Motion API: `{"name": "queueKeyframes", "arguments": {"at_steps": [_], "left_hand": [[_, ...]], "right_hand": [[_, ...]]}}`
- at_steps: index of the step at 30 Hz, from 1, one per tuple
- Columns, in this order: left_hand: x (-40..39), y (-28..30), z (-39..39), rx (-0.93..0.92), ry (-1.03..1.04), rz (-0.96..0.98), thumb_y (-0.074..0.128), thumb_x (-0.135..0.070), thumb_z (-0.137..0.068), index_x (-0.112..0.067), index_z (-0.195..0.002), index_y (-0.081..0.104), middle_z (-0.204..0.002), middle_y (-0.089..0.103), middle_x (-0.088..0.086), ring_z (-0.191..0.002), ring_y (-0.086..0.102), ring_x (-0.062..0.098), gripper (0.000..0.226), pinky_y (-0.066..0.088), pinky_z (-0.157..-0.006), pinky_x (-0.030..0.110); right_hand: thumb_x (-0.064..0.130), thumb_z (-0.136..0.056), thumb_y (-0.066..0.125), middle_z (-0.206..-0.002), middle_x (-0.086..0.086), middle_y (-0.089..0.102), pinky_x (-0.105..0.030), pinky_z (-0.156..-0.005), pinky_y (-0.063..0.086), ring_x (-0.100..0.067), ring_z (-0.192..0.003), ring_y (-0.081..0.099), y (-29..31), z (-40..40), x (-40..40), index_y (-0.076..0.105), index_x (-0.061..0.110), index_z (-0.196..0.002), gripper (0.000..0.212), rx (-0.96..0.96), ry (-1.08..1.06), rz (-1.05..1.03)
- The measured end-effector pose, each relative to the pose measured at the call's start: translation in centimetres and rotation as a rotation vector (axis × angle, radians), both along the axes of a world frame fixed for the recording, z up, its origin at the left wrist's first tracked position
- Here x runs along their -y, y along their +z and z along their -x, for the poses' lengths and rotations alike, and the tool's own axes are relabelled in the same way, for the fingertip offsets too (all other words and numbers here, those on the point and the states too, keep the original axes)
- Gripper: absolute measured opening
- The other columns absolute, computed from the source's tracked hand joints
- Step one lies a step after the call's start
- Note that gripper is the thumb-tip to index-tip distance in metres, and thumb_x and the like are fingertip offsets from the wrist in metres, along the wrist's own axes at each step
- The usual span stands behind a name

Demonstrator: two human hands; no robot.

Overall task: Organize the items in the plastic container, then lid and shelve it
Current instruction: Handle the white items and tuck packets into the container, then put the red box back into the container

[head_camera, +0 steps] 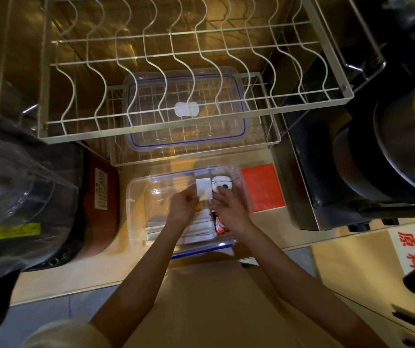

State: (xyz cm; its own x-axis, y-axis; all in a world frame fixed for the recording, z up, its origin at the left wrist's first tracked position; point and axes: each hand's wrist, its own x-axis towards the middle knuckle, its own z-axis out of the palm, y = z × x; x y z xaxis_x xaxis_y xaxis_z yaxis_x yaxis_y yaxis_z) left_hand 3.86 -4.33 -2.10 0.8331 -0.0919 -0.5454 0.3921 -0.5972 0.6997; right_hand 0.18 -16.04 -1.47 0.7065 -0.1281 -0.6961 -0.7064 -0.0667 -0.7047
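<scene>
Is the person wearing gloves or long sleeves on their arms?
No gloves. The left hand and the right hand are bare, with no rings, watch or bracelets showing. Both forearms are uncovered too. A pale, cream-coloured sleeve shows only near the left shoulder.

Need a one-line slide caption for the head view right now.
Both hands, left and right, hold a small white packet over the open plastic container; its lid sits on the wire rack.
</scene>
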Motion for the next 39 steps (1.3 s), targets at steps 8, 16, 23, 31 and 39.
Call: {"name": "queueKeyframes", "arguments": {"at_steps": [8, 16, 23, 31, 39], "left_hand": [[0.0, 1.0, 0.3, -0.046, 0.041, 0.087, 0.047, -0.007, -0.091, -0.012, -0.126, 0.056, -0.120, 0.064, 0.017, -0.109, 0.060, 0.030, 0.036, 0.043, -0.087, 0.030], [-0.4, 1.5, 0.4, -0.069, -0.069, 0.091, 0.052, -0.010, -0.089, -0.017, -0.132, 0.048, -0.127, 0.060, 0.015, -0.114, 0.056, 0.029, 0.043, 0.042, -0.091, 0.033], [0.1, 3.3, -0.6, 0.088, -0.298, -0.116, 0.053, -0.014, -0.090, -0.012, -0.127, 0.054, -0.135, 0.054, 0.011, -0.118, 0.053, 0.026, 0.037, 0.040, -0.096, 0.030], [5.3, 7.8, -2.5, 0.349, -0.561, 0.045, 0.052, -0.008, -0.088, -0.009, -0.104, 0.068, -0.108, 0.071, 0.008, -0.090, 0.065, 0.021, 0.022, 0.050, -0.085, 0.030], [13.3, 5.7, -5.2, 0.435, -0.982, -0.242, 0.047, -0.014, -0.089, -0.001, -0.132, 0.044, -0.135, 0.050, 0.021, -0.126, 0.047, 0.032, 0.044, 0.035, -0.105, 0.036]], "right_hand": [[0.000, -0.092, 0.047, -0.124, -0.022, 0.058, -0.035, -0.091, 0.045, -0.032, -0.119, 0.053, 2.3, -0.2, -0.4, 0.055, -0.005, -0.113, 0.023, -0.006, -0.081, 0.078], [0.005, -0.093, 0.049, -0.106, -0.002, 0.053, -0.011, -0.066, 0.037, -0.012, -0.096, 0.049, 2.4, 0.0, -0.3, 0.053, 0.009, -0.116, 0.024, -0.007, -0.074, 0.004], [0.003, -0.090, 0.051, -0.105, -0.006, 0.064, -0.020, -0.079, 0.047, -0.019, -0.099, 0.061, 4.4, 0.2, 1.4, 0.055, 0.018, -0.107, 0.023, 0.100, -0.039, -0.011], [0.010, -0.092, 0.049, -0.074, -0.007, 0.065, -0.033, -0.071, 0.054, -0.019, -0.067, 0.064, 5.8, 3.3, 7.7, 0.062, 0.016, -0.081, 0.018, 0.139, -0.543, 0.004], [0.021, -0.095, 0.045, -0.072, -0.011, 0.049, -0.036, -0.083, 0.049, -0.023, -0.065, 0.048, 2.8, 4.8, 9.6, 0.051, 0.006, -0.075, 0.027, -0.240, -1.079, -0.477]]}}
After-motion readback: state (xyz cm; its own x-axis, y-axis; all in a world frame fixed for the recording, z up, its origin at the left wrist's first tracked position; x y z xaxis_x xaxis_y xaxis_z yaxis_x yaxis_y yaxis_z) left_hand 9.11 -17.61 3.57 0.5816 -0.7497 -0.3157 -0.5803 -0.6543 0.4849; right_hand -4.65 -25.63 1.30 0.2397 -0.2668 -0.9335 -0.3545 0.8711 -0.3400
